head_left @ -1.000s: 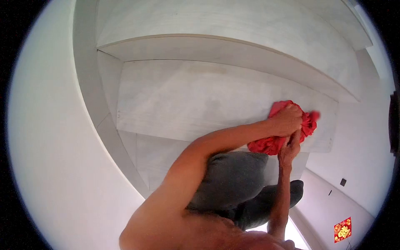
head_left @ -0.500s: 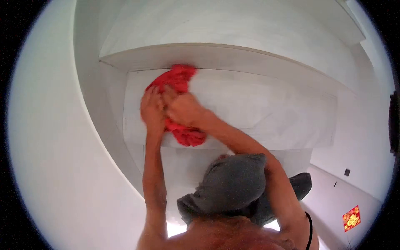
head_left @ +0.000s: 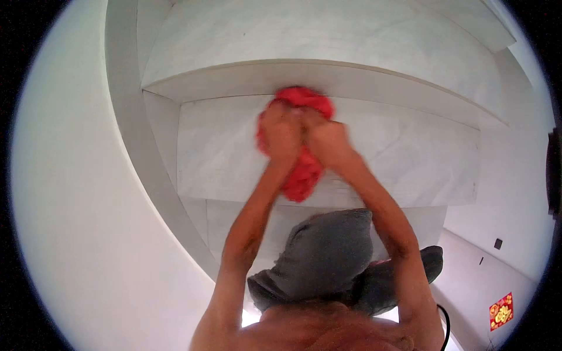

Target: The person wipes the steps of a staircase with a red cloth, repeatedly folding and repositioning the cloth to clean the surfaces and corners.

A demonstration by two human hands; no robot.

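Observation:
A crumpled red cloth (head_left: 302, 178) lies on a pale, marble-like stair tread (head_left: 410, 158), its far end touching the foot of the riser behind. My left hand (head_left: 284, 133) presses on the cloth's left side with fingers curled into it. Close beside it, my right hand (head_left: 328, 139) grips the cloth from the right. Both hands are smeared by motion, and the fingertips are partly hidden in the folds.
The riser (head_left: 328, 76) and a higher tread (head_left: 310, 35) rise beyond the cloth. A curved white wall (head_left: 70, 175) runs along the left. My knee in dark grey trousers (head_left: 325, 257) is close below. A red and gold paper decoration (head_left: 501, 312) hangs at the lower right.
Both hands have slid the red cloth to the right along the tread, from near its left end toward the middle. My legs stay in about the same place.

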